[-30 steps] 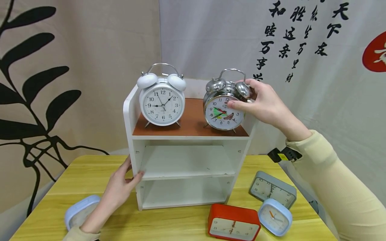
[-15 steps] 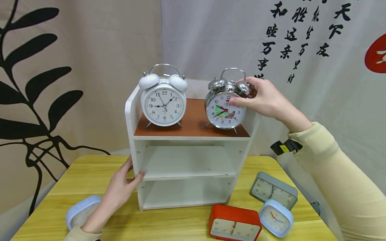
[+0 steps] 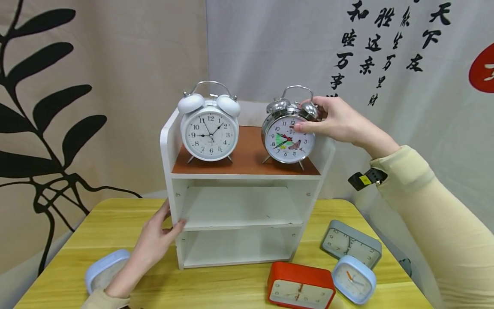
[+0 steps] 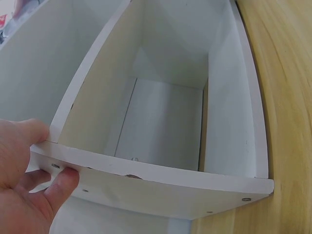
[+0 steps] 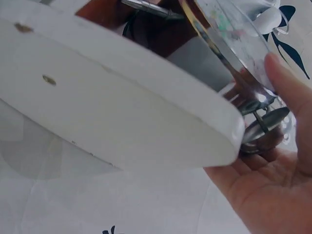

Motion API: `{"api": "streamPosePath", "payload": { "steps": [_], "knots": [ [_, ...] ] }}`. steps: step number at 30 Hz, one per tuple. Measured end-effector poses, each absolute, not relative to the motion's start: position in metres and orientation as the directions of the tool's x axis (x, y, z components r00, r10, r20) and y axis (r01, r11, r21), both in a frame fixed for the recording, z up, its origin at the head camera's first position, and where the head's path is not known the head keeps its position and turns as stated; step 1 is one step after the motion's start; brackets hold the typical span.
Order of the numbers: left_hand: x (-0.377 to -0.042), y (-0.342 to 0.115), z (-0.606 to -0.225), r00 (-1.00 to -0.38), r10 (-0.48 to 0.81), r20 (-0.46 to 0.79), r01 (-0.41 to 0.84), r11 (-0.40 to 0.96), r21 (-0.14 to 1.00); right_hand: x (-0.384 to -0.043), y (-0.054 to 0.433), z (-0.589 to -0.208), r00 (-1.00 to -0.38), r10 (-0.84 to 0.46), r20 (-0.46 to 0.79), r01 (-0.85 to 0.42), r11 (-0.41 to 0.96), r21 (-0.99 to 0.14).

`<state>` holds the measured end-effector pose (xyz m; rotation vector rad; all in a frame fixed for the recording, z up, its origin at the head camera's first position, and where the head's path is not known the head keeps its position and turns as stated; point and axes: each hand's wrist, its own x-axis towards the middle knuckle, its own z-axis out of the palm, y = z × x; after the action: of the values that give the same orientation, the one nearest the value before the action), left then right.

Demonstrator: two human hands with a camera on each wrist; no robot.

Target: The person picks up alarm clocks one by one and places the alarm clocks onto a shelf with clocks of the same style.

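My right hand [image 3: 339,120] holds a silver twin-bell alarm clock [image 3: 288,139] by its right bell side, with the thumb over the dial's upper right. The clock's legs are at the brown top of a small white shelf unit [image 3: 241,177]. Left of it stands a white twin-bell alarm clock [image 3: 210,134], upright and facing front. Low on the unit's left side, my left hand [image 3: 152,240] grips the side panel. In the left wrist view, its fingers [image 4: 62,187] lie against the outer face and the thumb [image 4: 34,130] rests at the front edge.
On the yellow wooden table [image 3: 216,287] lie a red rectangular clock [image 3: 302,274], a pale blue clock [image 3: 353,279] and a grey clock [image 3: 351,244], all front right. Another pale blue clock [image 3: 106,268] is at the left, partly behind the left forearm. A printed cloth [image 3: 270,51] hangs behind.
The silver clock has turned and shifted slightly at the shelf's top right, still in my right hand. My left hand keeps its place on the side panel.
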<state>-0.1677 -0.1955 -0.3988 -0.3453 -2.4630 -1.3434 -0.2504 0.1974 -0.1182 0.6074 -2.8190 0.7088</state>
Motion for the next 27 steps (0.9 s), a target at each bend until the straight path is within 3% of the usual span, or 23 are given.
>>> {"api": "streamPosePath", "payload": {
  "steps": [11, 27],
  "knots": [
    [-0.1662, -0.1942, -0.3988, -0.926, 0.057, 0.374, 0.345, 0.536, 0.771, -0.2573, 0.1995, -0.1128, -0.909, -0.374, 0.182, -0.415, 0.785, -0.460],
    [-0.1657, -0.1932, -0.3980, -0.917, 0.054, 0.395, 0.362, 0.531, 0.766, -0.2552, 0.2009, -0.1168, -0.904, -0.374, 0.207, -0.428, 0.785, -0.448]
  ]
}}
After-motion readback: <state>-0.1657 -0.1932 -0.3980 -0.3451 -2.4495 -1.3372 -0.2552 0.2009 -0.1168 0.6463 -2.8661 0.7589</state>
